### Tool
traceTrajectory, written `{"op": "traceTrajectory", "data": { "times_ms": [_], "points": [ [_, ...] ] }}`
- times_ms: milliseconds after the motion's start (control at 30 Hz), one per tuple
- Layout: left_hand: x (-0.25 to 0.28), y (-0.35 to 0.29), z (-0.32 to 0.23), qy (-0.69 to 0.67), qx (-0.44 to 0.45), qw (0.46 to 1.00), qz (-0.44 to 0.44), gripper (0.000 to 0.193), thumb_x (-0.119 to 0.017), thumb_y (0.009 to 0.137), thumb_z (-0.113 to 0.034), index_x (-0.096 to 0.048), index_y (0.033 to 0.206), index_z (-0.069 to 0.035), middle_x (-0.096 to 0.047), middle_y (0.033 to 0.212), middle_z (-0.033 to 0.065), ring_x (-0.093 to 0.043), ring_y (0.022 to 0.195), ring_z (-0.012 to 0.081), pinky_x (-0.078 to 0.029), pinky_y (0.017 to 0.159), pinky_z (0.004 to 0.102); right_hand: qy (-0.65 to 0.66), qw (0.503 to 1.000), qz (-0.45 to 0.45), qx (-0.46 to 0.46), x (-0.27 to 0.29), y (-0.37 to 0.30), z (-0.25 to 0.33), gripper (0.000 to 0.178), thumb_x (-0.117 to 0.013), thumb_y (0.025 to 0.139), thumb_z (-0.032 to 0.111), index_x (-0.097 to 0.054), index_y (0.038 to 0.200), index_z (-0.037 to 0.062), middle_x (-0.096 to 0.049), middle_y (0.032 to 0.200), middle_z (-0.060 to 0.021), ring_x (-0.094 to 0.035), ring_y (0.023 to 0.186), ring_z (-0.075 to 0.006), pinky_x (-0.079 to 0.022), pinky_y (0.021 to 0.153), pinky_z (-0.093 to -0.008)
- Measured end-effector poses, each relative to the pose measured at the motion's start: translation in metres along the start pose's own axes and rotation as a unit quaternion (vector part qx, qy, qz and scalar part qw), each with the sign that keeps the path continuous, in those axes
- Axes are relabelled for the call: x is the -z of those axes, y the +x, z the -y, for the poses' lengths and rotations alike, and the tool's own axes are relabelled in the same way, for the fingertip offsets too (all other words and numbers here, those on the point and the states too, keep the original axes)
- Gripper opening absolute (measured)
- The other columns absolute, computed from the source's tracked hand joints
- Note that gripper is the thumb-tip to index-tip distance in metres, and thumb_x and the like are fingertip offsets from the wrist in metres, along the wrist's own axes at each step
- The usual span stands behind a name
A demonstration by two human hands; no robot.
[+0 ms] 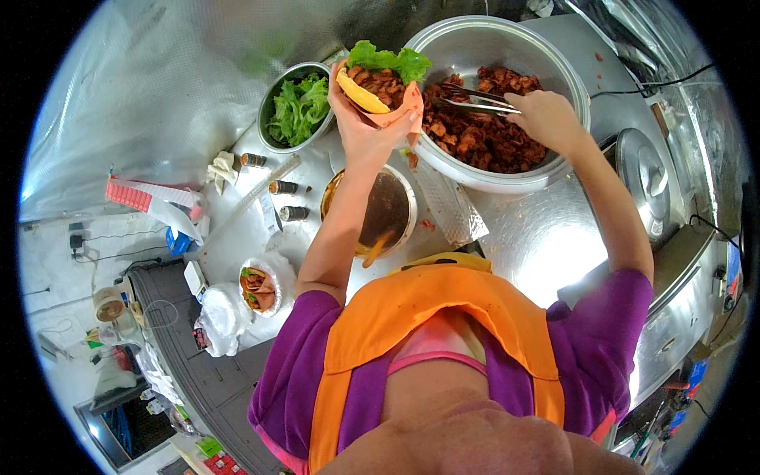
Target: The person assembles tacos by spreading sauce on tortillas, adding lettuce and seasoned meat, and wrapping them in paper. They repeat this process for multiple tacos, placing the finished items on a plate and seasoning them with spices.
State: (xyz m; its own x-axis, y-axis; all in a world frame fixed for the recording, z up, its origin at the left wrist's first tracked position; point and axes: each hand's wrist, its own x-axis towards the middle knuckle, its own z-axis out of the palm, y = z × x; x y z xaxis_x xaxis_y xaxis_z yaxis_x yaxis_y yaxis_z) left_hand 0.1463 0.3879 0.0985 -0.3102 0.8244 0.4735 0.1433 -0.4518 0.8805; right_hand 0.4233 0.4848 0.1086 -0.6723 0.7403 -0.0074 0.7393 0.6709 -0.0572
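Left hand (pixel 366 127) is gripping a filled bun (pixel 381 85) in its paper wrap, opening tipped up-right, lettuce on top. Right hand (pixel 546 117) clamps metal tongs (pixel 475 100), lying roughly sideways with tips pointing left over the big meat pot (pixel 554 67) on the tabletop (pixel 530 237).

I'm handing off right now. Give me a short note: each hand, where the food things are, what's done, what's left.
Left hand: holds a paper-wrapped bun, filled with lettuce and chopped meat, above the counter.
Right hand: grips metal tongs, tips over the meat in the big pot.
Nearby: bowl of lettuce, sauce pot, one wrapped bun in a bag.
Done: lettuce and some meat in.
Left: likely finishing the filling, wrapping.
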Motion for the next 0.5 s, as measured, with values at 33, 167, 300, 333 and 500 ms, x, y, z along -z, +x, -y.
{"op": "traceTrajectory", "data": {
  "times_ms": [33, 167, 300, 333, 500],
  "points": [
    [-0.001, 0.000, 0.001, 0.001, 0.001, 1.000, 0.000, 0.113, -0.085, 0.061, -0.002, -0.012, 0.147, -0.002, -0.034, 0.138, 0.0158, -0.044, 0.125, 0.0238, -0.040, 0.106, 0.0379, 0.001, 1.000, -0.002, -0.005, -0.005, 0.003, 0.000, 0.029, -0.067, 0.086, 0.029, -0.065, 0.107, 0.0093, -0.069, 0.083, -0.0146, -0.068, 0.082, -0.0329, -0.055, 0.072, -0.0442],
    [0.000, -0.001, 0.006, 0.021, 0.006, 1.000, 0.001, 0.112, -0.084, 0.062, -0.002, -0.012, 0.147, -0.002, -0.034, 0.138, 0.0158, -0.044, 0.125, 0.0238, -0.039, 0.107, 0.0380, 0.008, 1.000, -0.015, -0.016, -0.016, 0.003, -0.003, 0.029, -0.067, 0.086, 0.030, -0.064, 0.106, 0.0088, -0.069, 0.081, -0.0146, -0.069, 0.080, -0.0328, -0.055, 0.070, -0.0448],
    [-0.002, -0.002, -0.001, -0.011, 0.018, 1.000, -0.001, 0.111, -0.083, 0.063, -0.002, -0.012, 0.147, -0.002, -0.035, 0.138, 0.0156, -0.044, 0.125, 0.0235, -0.039, 0.107, 0.0379, -0.012, 0.999, -0.016, -0.036, 0.000, 0.000, -0.001, 0.028, -0.067, 0.086, 0.030, -0.064, 0.103, 0.0073, -0.069, 0.081, -0.0147, -0.069, 0.080, -0.0328, -0.055, 0.069, -0.0450],
    [-0.003, -0.002, -0.001, -0.011, 0.018, 1.000, 0.001, 0.110, -0.083, 0.063, -0.002, -0.012, 0.147, -0.002, -0.035, 0.137, 0.0155, -0.044, 0.125, 0.0236, -0.039, 0.107, 0.0380, -0.008, 0.999, -0.011, -0.034, -0.003, 0.002, 0.001, 0.028, -0.067, 0.086, 0.030, -0.064, 0.101, 0.0068, -0.069, 0.081, -0.0148, -0.068, 0.080, -0.0330, -0.055, 0.070, -0.0448],
    [-0.002, -0.001, 0.002, 0.009, 0.015, 1.000, 0.011, 0.111, -0.084, 0.062, -0.004, -0.013, 0.147, -0.001, -0.035, 0.137, 0.0152, -0.044, 0.124, 0.0239, -0.039, 0.107, 0.0380, 0.003, 1.000, 0.004, -0.016, -0.011, 0.009, 0.006, 0.027, -0.066, 0.087, 0.031, -0.067, 0.101, 0.0080, -0.069, 0.084, -0.0146, -0.068, 0.082, -0.0336, -0.054, 0.074, -0.0453]
  ]
}}
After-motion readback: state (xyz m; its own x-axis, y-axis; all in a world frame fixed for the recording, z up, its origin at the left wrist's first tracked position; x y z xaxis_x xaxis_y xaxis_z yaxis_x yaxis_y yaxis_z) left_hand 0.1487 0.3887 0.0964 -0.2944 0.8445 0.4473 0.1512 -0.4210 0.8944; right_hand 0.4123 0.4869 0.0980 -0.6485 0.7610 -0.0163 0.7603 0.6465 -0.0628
